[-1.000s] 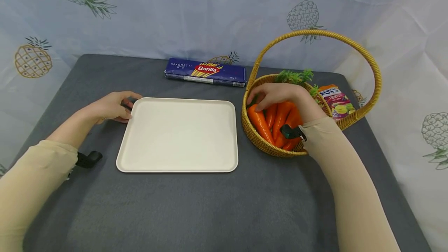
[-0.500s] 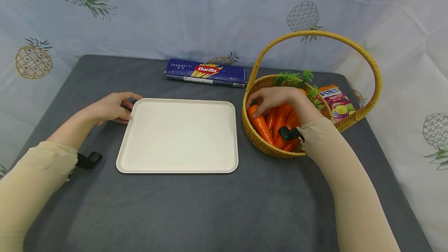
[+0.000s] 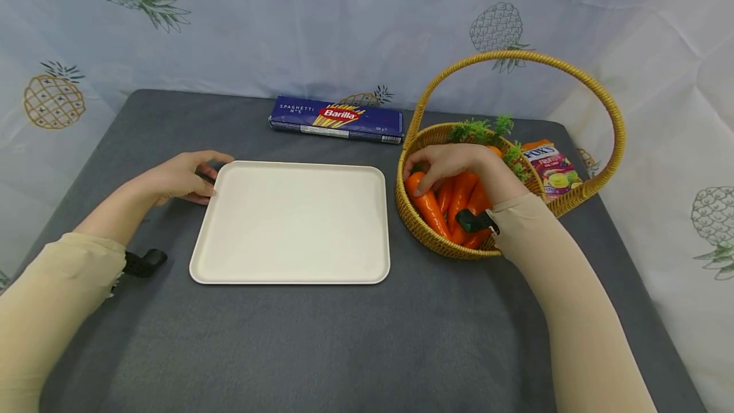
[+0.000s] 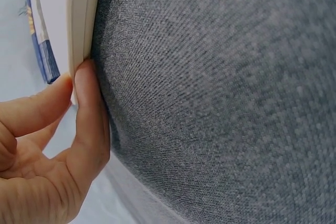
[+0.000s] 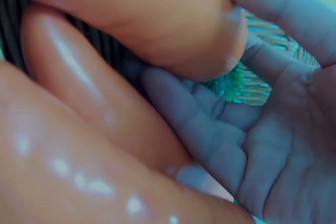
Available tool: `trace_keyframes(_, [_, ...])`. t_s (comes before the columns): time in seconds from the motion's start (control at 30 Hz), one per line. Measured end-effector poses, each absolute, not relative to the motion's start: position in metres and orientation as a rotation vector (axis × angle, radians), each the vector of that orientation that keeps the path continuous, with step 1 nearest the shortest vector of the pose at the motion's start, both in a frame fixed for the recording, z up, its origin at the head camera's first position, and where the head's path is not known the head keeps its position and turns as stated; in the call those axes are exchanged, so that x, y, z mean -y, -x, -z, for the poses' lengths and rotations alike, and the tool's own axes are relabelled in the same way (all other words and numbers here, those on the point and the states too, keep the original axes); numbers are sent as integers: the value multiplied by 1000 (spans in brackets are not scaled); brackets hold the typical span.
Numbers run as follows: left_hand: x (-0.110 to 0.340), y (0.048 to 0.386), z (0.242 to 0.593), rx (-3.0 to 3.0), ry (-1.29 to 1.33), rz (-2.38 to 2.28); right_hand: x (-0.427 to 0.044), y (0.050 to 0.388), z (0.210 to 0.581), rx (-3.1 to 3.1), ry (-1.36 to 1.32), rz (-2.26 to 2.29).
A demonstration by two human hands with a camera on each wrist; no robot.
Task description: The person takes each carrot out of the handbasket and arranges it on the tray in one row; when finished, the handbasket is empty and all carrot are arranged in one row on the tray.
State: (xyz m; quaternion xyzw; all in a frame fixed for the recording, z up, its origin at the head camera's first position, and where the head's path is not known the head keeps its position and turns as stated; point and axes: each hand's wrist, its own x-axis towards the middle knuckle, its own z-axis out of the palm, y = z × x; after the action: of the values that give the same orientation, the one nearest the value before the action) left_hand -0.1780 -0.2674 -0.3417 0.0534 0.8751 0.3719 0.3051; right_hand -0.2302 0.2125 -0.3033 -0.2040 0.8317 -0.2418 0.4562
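One orange carrot (image 3: 430,209), thick end within the right grip (image 3: 450,160)

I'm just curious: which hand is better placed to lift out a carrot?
Probably the right hand: it is inside the basket, its fingers around a carrot. The left hand pinches the tray, on the side away from the basket.

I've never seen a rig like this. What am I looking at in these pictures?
No machine here: a person works bare-handed. The wide picture is taken from the person's head, looking down; the close-ups, from each wrist. On the dark gray table lie a cream tray, a blue spaghetti box behind it, a wicker basket of orange carrots, and a FOX'S packet beside the basket. The left hand pinches the tray's rim; the right hand holds one carrot by its far end, inside the basket.
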Motion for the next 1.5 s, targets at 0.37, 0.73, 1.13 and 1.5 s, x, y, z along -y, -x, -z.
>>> trace_keyframes(0.37, [267, 178, 340, -2304, -143, -989, -228, 227, 286, -2104, 457, 701])
trace_keyframes(0.73, [268, 178, 342, -2308, -145, -987, -240, 223, 256, -2192, 545, 817])
trace_keyframes(1.13, [268, 179, 342, -2302, -140, -990, -225, 209, 238, -2121, 641, 903])
trace_keyframes(1.5, [268, 179, 343, -2305, -140, -989, -196, 195, 237, -2045, 702, 942])
